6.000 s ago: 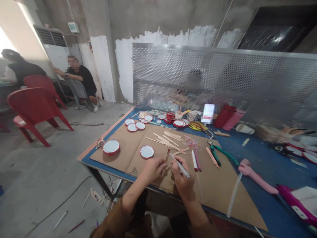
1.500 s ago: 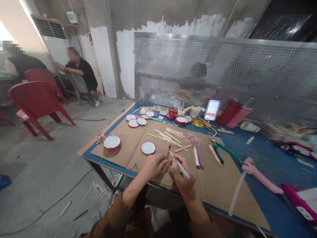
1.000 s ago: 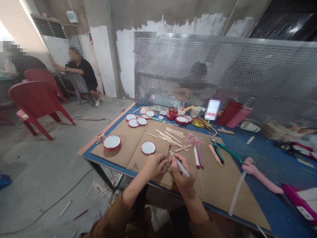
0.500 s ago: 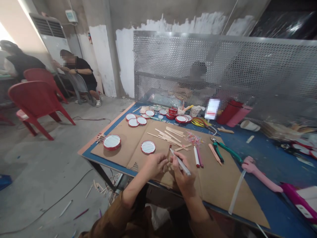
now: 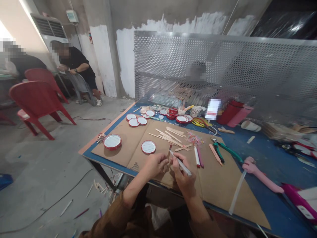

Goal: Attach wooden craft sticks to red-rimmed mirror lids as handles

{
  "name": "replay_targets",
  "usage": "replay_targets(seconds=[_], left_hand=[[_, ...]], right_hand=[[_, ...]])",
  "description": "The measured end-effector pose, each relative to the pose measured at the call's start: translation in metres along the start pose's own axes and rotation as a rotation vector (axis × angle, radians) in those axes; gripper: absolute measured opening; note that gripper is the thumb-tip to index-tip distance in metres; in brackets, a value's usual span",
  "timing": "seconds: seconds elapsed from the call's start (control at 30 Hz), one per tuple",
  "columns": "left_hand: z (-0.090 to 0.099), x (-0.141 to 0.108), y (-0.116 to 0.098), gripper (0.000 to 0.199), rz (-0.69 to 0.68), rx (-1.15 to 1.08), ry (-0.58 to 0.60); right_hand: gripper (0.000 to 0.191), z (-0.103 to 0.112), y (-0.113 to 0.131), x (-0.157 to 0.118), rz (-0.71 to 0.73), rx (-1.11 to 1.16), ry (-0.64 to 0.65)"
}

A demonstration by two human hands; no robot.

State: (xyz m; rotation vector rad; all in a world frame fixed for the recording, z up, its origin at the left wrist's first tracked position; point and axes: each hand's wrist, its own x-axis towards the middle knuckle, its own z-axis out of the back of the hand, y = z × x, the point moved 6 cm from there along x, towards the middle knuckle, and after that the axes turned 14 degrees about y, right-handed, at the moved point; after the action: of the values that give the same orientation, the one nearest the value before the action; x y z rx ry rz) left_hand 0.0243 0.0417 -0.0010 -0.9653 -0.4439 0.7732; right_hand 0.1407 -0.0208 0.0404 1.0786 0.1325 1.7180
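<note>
My left hand (image 5: pixel 155 164) pinches a thin wooden stick (image 5: pixel 170 147) whose upper end is dark red-brown. My right hand (image 5: pixel 183 172) is closed round a white marker (image 5: pixel 183 167), its tip up against or very near the stick. Both hands are low over the cardboard sheet (image 5: pixel 133 145). Beyond them lie several plain wooden sticks (image 5: pixel 170 137) and a small heap of coloured bands (image 5: pixel 195 138). Right of my right hand rest a white marker with a red end (image 5: pixel 196 157) and a purple marker (image 5: pixel 201 158). A red-rimmed white disc (image 5: pixel 148 147) lies left of my hands.
A thicker red-rimmed drum shape (image 5: pixel 112 142) stands at the left. Green-handled pliers (image 5: pixel 218 152) and a pink hand-shaped stick (image 5: pixel 262 177) lie to the right. A phone (image 5: pixel 213 109) leans near the perforated metal panel (image 5: pixel 168 62). Two people sit or lean beyond red chairs (image 5: pixel 42 96).
My hands stay almost in place, with the marker shifting slightly along the stick. The person by the grey chair has risen and leaned forward.
</note>
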Motion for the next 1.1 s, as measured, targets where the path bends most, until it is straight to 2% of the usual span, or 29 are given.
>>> replay_targets(seconds=[0.47,0.63,1.1], left_hand=[[-0.001,0.001,0.002,0.023,0.009,-0.019,0.003],[0.000,0.000,-0.001,0.025,0.009,-0.036,0.012],[-0.002,0.000,0.001,0.025,0.020,-0.081,0.031]], right_hand=[[0.017,0.001,0.003,0.001,0.018,-0.022,0.002],[0.018,0.000,-0.003,-0.003,-0.040,0.026,-0.007],[0.019,-0.001,-0.007,-0.005,-0.070,0.044,-0.020]])
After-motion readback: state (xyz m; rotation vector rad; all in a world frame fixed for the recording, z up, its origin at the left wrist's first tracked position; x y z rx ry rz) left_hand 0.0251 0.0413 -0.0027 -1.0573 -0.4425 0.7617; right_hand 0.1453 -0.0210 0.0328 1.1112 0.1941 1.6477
